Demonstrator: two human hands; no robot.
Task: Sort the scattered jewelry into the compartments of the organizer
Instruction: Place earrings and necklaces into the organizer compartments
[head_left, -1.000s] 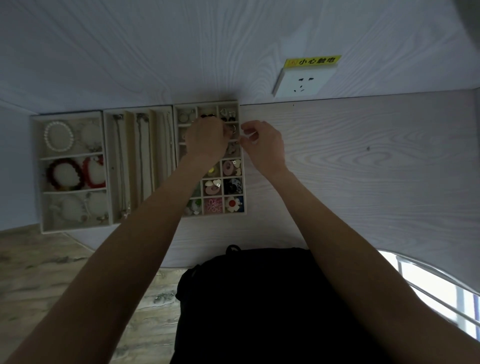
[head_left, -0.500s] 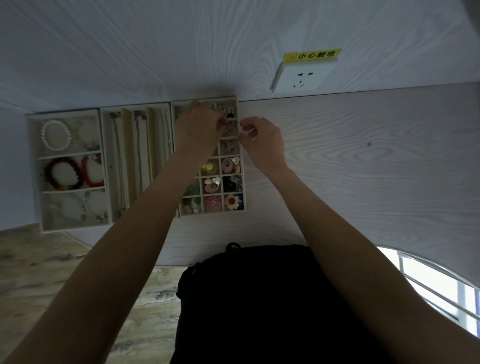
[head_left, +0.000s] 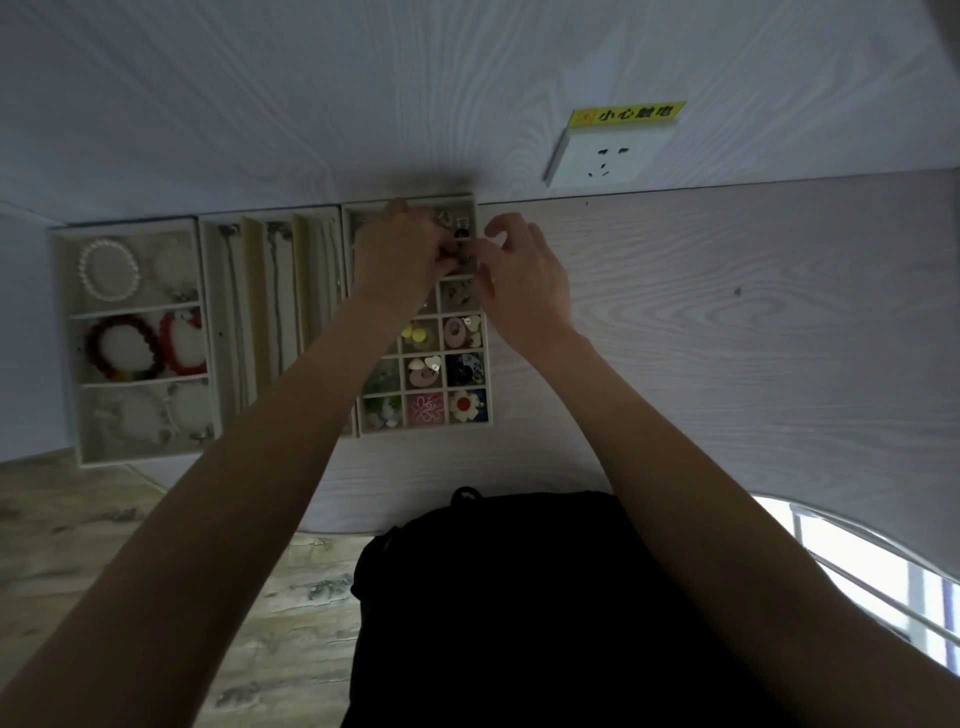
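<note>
Three beige organizer trays stand side by side at the back of the table. The right one, a small-compartment tray (head_left: 489, 395), holds earrings and charms such as a white flower piece (head_left: 466, 407) and a pink piece (head_left: 426, 408). My left hand (head_left: 400, 254) hovers over its far compartments, fingers curled together. My right hand (head_left: 524, 275) sits at the tray's right rim, fingertips pinched next to the left hand's. Whatever small item lies between the fingertips is hidden. The middle tray (head_left: 249, 312) holds chains; the left tray (head_left: 67, 338) holds a pearl bracelet (head_left: 108, 270) and red bracelets (head_left: 124, 348).
A white wall socket (head_left: 602, 156) with a yellow label sits on the wall behind the table, right of the trays. Pale wood tabletop (head_left: 727, 322) stretches to the right. My dark clothing (head_left: 519, 597) fills the bottom centre, and wood floor (head_left: 104, 519) shows at the lower left.
Both hands have shifted toward the tray's far end, and the right hand's fingertips have come closer to the left hand's.
</note>
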